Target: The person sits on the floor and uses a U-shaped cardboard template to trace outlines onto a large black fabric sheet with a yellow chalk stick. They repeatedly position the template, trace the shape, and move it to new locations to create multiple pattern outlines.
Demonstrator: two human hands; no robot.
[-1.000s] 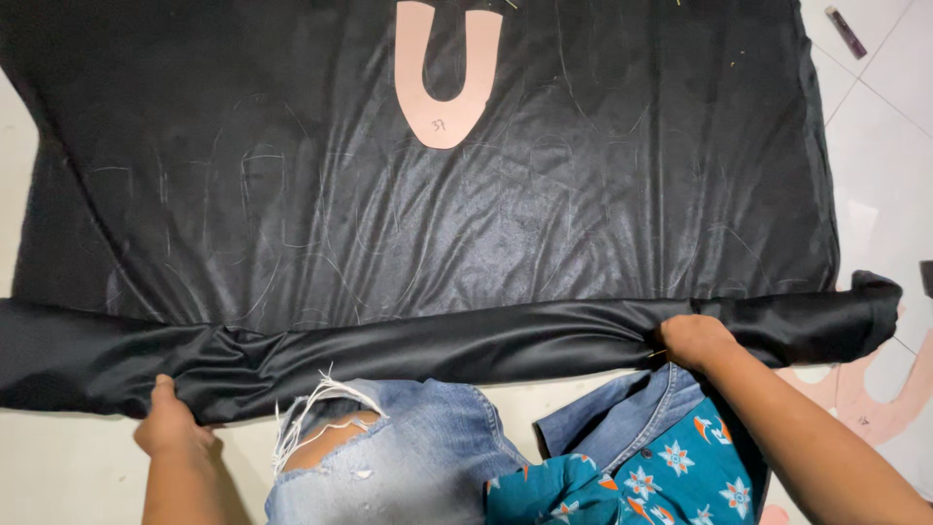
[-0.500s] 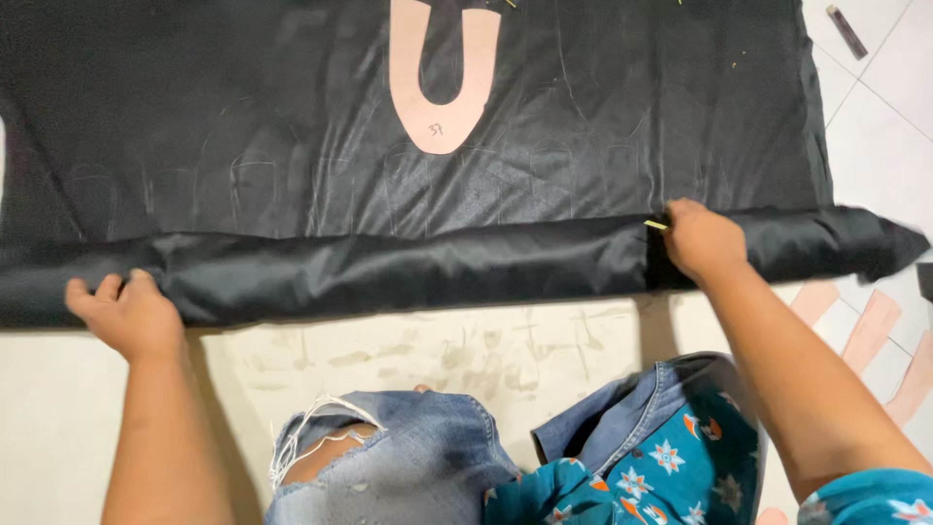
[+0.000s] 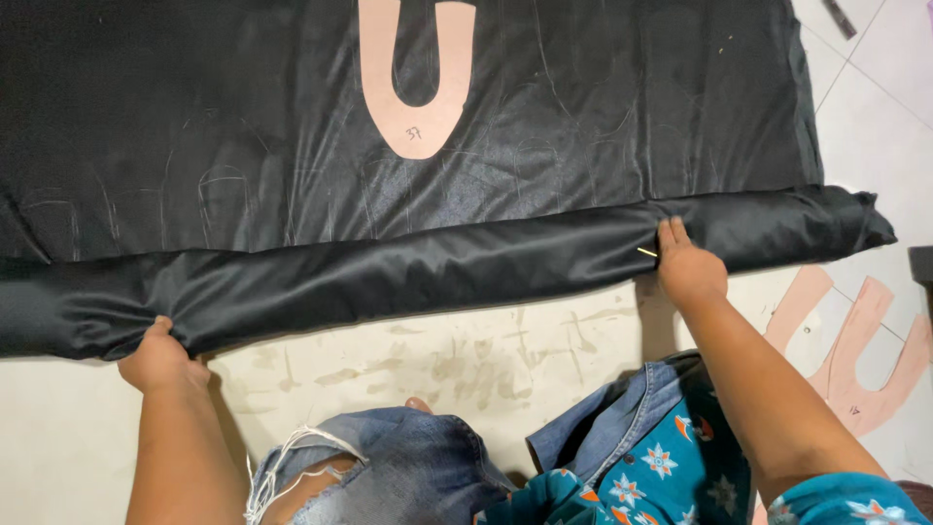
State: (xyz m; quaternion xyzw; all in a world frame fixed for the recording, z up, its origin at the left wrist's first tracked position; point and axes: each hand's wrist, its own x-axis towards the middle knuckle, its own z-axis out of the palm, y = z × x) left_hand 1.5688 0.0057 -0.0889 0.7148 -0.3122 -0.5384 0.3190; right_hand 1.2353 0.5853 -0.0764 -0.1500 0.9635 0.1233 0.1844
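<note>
The left hand (image 3: 160, 355) pinches the near edge of the rolled black fabric (image 3: 418, 277), fingers clamped on it, low at the left. The roll runs across the floor (image 3: 505, 360) along the flat cloth, which carries a pink U-shaped pattern piece (image 3: 416, 73). The right hand (image 3: 688, 267) presses the roll, fingers together, beside a small yellow pin (image 3: 646, 252). More pink pattern pieces (image 3: 855, 360) lie at the far right

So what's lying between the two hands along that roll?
Head view: only the rolled black fabric spans from the left hand to the right hand; nothing rests on it.
</note>
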